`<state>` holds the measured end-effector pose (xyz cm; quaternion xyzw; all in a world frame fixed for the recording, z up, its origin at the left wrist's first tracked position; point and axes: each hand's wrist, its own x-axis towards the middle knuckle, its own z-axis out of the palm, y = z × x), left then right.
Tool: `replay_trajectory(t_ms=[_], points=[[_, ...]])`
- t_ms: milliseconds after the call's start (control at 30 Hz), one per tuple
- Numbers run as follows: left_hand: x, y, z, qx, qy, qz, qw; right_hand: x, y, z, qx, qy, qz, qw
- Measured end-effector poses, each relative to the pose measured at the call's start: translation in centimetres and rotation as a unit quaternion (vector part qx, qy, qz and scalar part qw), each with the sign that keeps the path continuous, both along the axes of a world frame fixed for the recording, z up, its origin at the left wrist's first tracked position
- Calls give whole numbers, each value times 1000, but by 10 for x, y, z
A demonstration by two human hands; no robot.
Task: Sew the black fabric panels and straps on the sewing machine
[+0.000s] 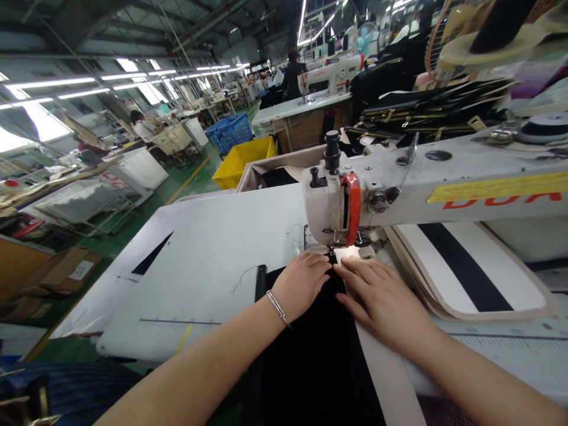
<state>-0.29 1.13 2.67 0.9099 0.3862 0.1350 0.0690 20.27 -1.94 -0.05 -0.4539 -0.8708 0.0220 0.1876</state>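
Note:
A length of black fabric (317, 361) with a pale beige strip (386, 370) along its right side runs up to the needle area of a sewing machine (326, 201). My left hand (304, 281), with a silver bracelet at the wrist, rests on the fabric just in front of the presser foot. Its fingers lie forward, slightly bent, on the cloth. Flat beside it, my right hand (377, 290) presses on the strip and the fabric's edge with fingers spread. The fingertips of both hands nearly meet by the foot. The needle itself is hard to make out.
Right of the machine lies a stack of light panels (483, 272) with a black stripe. Black zippered pieces (426, 115) are piled behind. A yellow bin (244, 160) and a blue basket (229, 131) stand on the floor. Another person (293, 77) is farther back.

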Motion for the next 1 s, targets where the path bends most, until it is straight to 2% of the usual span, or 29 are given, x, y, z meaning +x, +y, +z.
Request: replay_trajectory(t_ms=[300, 433, 533, 633, 700, 767, 867, 1000], points=[[-7, 9, -15, 25, -7, -6, 1000, -1, -1, 3, 7, 1, -3, 1000], [-10, 3, -9, 1, 10, 2, 1000, -3, -7, 7, 19, 1, -9, 1000], [-16, -27, 10, -57, 43, -27, 997, 0, -36, 9, 24, 10, -3, 1000], [-25, -80, 26, -117, 72, -128, 982, 8, -83, 8, 53, 40, 17, 998], [-31, -112, 29, -109, 99, -173, 974, 14, -112, 7, 85, 33, 42, 995], [-36, -133, 27, -84, 127, -192, 969, 19, -131, 8, 113, -6, 79, 990], [-41, -143, 20, -66, 155, -199, 965, 23, -141, 11, 132, -68, 125, 981], [-48, -142, 17, -75, 154, -193, 966, 23, -143, 12, 123, -69, 125, 982]])
